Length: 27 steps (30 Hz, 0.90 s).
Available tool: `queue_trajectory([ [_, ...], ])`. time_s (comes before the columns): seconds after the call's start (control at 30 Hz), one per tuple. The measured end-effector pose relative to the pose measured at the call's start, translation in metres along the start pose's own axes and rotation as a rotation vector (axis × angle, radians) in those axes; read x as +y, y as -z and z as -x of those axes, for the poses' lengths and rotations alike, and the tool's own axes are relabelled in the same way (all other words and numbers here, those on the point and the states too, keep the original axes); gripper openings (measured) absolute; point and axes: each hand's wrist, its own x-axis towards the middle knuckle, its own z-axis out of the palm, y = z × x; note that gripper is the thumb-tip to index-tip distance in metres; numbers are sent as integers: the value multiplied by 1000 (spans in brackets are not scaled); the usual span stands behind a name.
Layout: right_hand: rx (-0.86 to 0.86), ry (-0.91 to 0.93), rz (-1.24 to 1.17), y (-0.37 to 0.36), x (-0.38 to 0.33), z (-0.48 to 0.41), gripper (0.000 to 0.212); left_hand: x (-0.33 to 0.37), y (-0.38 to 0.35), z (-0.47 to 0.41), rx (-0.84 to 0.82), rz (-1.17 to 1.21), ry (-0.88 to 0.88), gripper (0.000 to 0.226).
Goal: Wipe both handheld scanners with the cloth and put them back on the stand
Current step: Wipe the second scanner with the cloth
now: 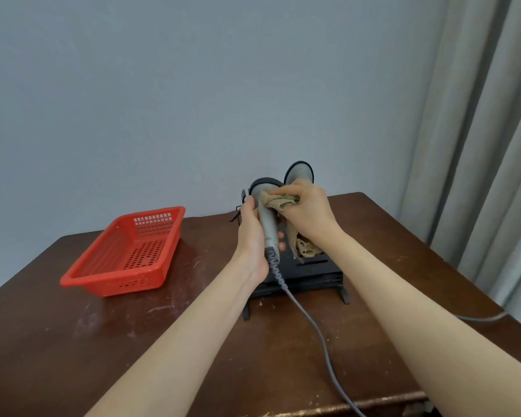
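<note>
My left hand (251, 236) gripped the grey scanner (266, 219) by its handle, just above the black stand (319, 270). My right hand (309, 212) clutched the cloth (282, 202) against its head. Behind them, the second scanner (300, 173) stood on the stand.

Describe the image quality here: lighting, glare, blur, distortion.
Head view: soft, even light, only faint shadow under the red basket. Head view: dull sheen on the dark table beside it. Head view: wide-angle bending tilts the curtain and stretches the forearms. Head view: cloth and held scanner look slightly soft.
</note>
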Motion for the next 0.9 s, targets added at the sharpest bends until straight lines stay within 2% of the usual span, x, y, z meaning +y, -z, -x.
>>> queue_trajectory([
  [0.07, -98, 39, -47, 3, -3, 8, 15, -1, 1, 0, 11, -14, -25, 60],
  [0.17, -196, 89, -19, 4, -5, 14, 13, -2, 3, 3, 56, -55, -47, 58],
  [0.37, -48, 85, 156, 1, -9, -3, 20, -4, -2, 15, 116, -61, -76, 42],
  [0.43, -67, 103, 110, -2, -10, -2, 18, -2, 0, 16, 124, -37, -65, 42],
  [0.53, -188, 128, 2, -2, -13, 10, 13, 0, 5, 16, 127, 17, -55, 48],
  [0.6, -238, 128, 10, -3, -15, 12, 11, -1, 7, 14, 136, 26, -52, 48],
  [0.8, -60, 106, 142, -5, -16, -5, 19, -4, 7, 14, 147, 22, -37, 36],
  [0.9, -154, 115, 47, -4, -16, 5, 16, -2, 10, 12, 136, 53, -56, 42],
])
